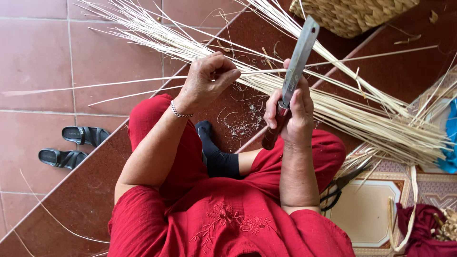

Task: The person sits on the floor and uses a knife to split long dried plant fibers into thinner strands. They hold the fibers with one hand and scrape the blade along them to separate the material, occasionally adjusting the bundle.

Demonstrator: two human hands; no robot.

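Black sandals (71,145) on tiled floor (33,52), woven basket (352,14), black scissors (340,188).

Cane strips (362,119) right; bare tiles (38,62) left.

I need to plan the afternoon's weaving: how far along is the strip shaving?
Done: curled shavings lie on the floor and many pale strips are heaped to the right. In hand: the left hand pinches one thin strip while the right hand holds the knife against it. Left: I cannot tell which strips in the pile remain unshaved.
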